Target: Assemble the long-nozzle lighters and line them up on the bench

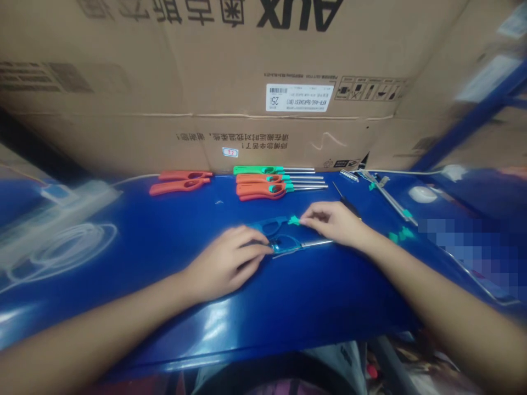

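My left hand (234,258) rests low over the table, its fingers closed on an opened blue lighter casing (290,242) with a metal tube (316,243) pointing right. Behind it lies another blue casing half (269,225), partly covered by my left fingers. Between thumb and forefinger, my right hand (335,222) pinches a small green plastic piece (293,220) at the tip of that half. The far end of the metal tube is hidden by my right hand. A screwdriver (349,206) lies just behind my right hand.
Several long-necked lighters (263,190) lie at the back against a cardboard box (164,82). Left of them are red casings (181,186). Loose metal tubes (389,197) and green pieces (400,235) lie at right. A coiled white cable (61,247) is at far left.
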`<state>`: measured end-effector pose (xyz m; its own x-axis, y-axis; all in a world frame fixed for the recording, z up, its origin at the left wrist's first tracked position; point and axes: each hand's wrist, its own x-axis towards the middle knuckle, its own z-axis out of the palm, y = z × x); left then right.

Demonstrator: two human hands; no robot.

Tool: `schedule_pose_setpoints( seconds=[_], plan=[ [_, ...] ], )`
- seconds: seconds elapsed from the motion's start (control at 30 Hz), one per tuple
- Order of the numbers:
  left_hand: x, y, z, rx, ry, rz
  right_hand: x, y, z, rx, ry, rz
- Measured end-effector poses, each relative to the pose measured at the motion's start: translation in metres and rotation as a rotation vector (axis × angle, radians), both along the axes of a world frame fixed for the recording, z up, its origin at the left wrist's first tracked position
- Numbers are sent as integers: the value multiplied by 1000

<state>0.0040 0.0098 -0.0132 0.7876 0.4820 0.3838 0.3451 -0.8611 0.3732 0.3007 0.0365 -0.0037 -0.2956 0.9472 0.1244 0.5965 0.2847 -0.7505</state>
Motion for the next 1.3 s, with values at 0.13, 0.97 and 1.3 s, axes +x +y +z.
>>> schedule_pose_setpoints(
  seconds=[0.13,0.97,1.3],
  plan=[
    [3,1,-4,-16,-70,82,-7,-8,3,200,11,174],
    [4,-6,2,-165,85,125,-19,-19,3,285,-84,497],
    [5,-6,6,-289,61,166,-29,-25,-2,398,-169,554]
  ],
)
